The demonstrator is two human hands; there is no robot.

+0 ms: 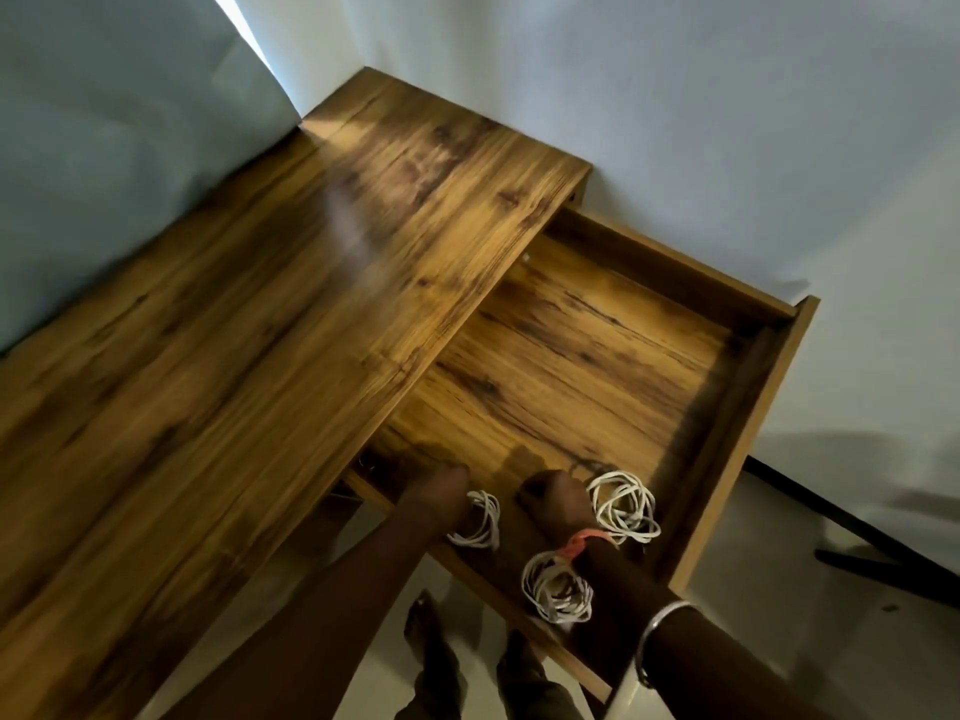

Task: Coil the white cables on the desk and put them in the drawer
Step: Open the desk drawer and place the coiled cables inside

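Resting at the near end of the pulled-out brown wooden drawer (pixel 597 356) are three loose white cable coils. The left hand (pixel 441 493) grips the left coil (pixel 480 522), half hiding it. The right hand (pixel 550 498) sits curled beside the right coil (pixel 623 506); I cannot tell whether it holds anything. Its wrist covers part of the nearest coil (pixel 558 592). Blur smears the wood-grain desk top (pixel 260 304).

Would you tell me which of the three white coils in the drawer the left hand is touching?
The leftmost coil, partly hidden under the left hand; the other two coils lie farther right, apart from it.
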